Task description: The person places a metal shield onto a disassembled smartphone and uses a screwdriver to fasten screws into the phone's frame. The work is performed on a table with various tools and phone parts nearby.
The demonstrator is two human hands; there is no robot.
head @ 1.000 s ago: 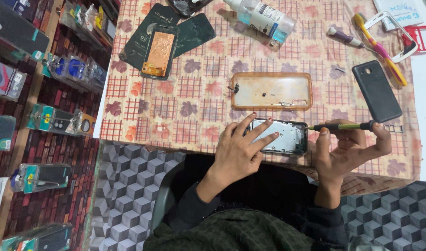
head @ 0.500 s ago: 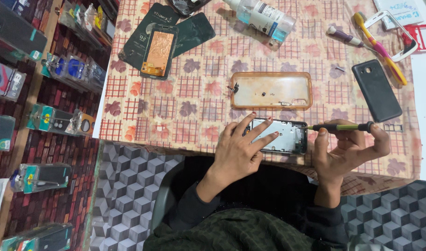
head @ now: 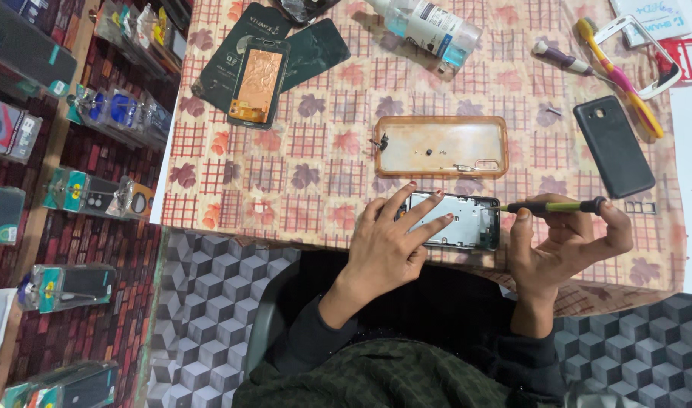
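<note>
Nothing has shifted much since the earlier frames: both hands keep their places at the near edge of the table (head: 225, 181), and the screwdriver stays level. The left hand (head: 387, 242) lies flat with fingers spread across the left part of the open phone (head: 467, 221), pressing it to the checked cloth; it pins the phone down but its fingers are not closed round it. The right hand (head: 561, 242) is clamped on the screwdriver (head: 554, 205), thumb and fingers pinching the yellow-green shaft and dark handle, the tip resting at the phone's right edge. The phone lies close to the table's near edge, between the two hands. Just beyond it sits an orange-rimmed clear case (head: 441, 146) lying open side up, with a few small screws and parts inside. To the right lies a black back cover (head: 613, 146), and farther off a yellow and pink tool (head: 622, 79) beside a white frame (head: 641, 45). At the far side rests a clear bottle (head: 429, 26) on its side, and to the left a phone with a copper-coloured back (head: 257, 81) lies on dark green packets (head: 316, 47).
</note>
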